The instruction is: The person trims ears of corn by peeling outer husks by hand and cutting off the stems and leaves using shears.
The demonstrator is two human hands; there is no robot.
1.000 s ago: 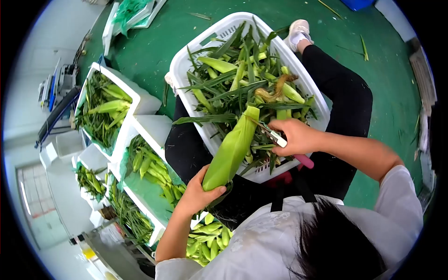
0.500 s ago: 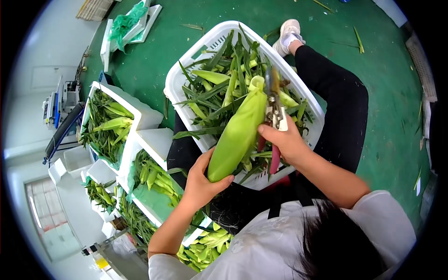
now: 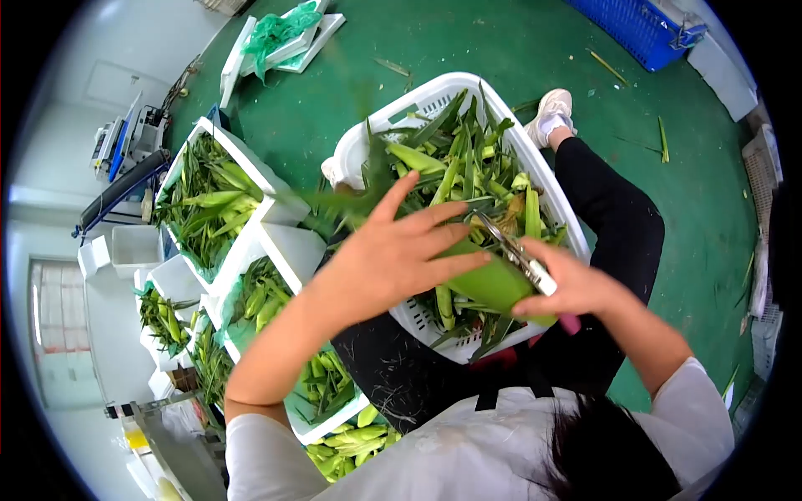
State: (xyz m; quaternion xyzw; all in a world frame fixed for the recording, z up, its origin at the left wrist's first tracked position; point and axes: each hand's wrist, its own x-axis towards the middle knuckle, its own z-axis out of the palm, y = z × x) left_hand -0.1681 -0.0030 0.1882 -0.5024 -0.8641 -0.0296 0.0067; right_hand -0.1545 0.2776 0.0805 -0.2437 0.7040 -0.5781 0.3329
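My left hand [image 3: 388,259] has its fingers spread over the near side of the white basket [image 3: 551,179] and grips nothing. A motion-blurred green leaf [image 3: 368,179] shows beyond its fingertips. In my right hand [image 3: 568,288] are pruning shears [image 3: 514,246] with metal blades and a pink-red handle, pointing up and left. An ear of corn in its green husk [image 3: 497,282] lies under the shears, against the right hand. My left fingers cover its other end. Below both hands the basket holds cut husk leaves and stalk pieces [image 3: 455,154].
White foam boxes [image 3: 271,188] of corn and leaves stand on the left. A pile of husked-looking green ears [image 3: 355,447] lies at lower left. A blue crate [image 3: 639,29] is at the far right. Leaf scraps [image 3: 664,138] dot the green floor [image 3: 476,42].
My left hand has let go of the corn's lower end and moved up and left, fingers spread. The ear has tilted and dropped toward my right hand. The view has shifted.
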